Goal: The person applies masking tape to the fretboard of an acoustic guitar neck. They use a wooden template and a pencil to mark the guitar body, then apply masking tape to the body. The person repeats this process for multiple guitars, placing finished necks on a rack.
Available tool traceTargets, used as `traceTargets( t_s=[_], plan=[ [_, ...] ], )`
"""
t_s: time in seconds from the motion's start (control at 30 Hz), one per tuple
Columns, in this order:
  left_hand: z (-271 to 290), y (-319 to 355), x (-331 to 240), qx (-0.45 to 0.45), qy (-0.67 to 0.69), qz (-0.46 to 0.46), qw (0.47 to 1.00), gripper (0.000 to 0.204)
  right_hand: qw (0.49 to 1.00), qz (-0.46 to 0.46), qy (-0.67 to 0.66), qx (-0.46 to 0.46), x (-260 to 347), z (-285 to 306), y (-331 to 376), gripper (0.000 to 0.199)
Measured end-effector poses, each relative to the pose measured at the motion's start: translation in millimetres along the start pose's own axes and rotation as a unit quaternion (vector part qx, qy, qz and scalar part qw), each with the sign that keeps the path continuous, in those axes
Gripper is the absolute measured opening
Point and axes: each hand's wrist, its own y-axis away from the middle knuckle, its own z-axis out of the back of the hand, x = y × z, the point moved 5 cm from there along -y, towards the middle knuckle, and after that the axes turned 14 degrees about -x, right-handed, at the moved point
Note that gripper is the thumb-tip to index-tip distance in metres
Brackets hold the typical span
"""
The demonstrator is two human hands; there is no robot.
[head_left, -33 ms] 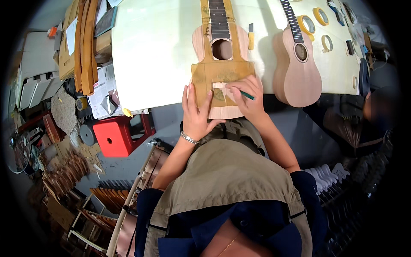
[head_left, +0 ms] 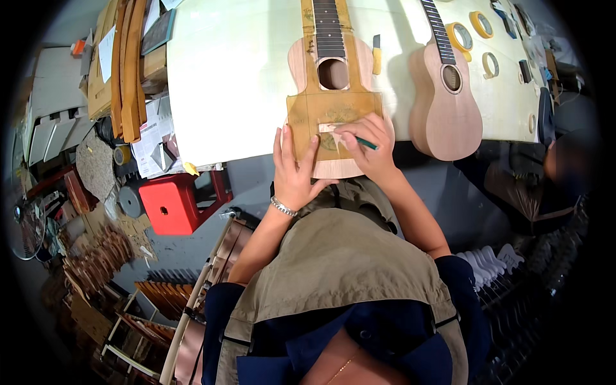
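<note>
A pale wooden ukulele [head_left: 359, 54] lies on the bench with its neck pointing away from me. Over its body rests a flat amber template [head_left: 305, 106] with a rectangular slot, where bare wood [head_left: 328, 128] shows. My left hand [head_left: 295, 173] is spread with its fingertips pressed on the template's left part. In my right hand [head_left: 374, 144] is a green pencil [head_left: 366, 143], gripped at a slant; its tip is at the slot's right end, mostly hidden by the fingers.
A second ukulele [head_left: 443, 112] lies to the right, overhanging the near edge of the pale bench [head_left: 224, 96]. Tape rolls [head_left: 480, 24] and a yellow-handled tool [head_left: 376, 61] lie beyond. A red stool [head_left: 168, 205] stands at lower left, and another person [head_left: 532, 173] is at the right.
My right hand and the pencil have shifted slightly to the left along the slot. My left hand, the template and the ukulele have stayed put.
</note>
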Motion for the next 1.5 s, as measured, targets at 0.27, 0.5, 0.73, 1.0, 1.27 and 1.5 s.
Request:
traceTargets(
  t_s=[0.27,0.5,0.73,1.0,1.27,1.5],
  plan=[
    [0,0,2,-0.006,-0.014,-0.003,1.000,0.090,0.981,0.031,0.190,0.037,6,10,-21,0.008],
    [-2,2,4,-0.004,-0.006,0.005,1.000,0.091,0.990,-0.091,0.057,0.096,5,-13,-32,0.013],
    [2,2,2,0.010,-0.021,0.009,1.000,0.092,0.960,-0.183,0.201,-0.066,-63,27,-12,0.013],
    [-4,-7,-10,0.024,-0.062,0.002,0.998,0.098,0.807,-0.336,-0.437,-0.211,-99,105,-30,0.029],
    [0,-48,-77,-0.130,-0.171,0.040,0.976,0.086,0.851,-0.286,-0.224,-0.379,-232,449,39,0.026],
    [-96,-91,-174,-0.085,-0.119,-0.021,0.989,0.078,0.892,-0.309,0.087,-0.317,-393,492,90,0.012]
  ],
)
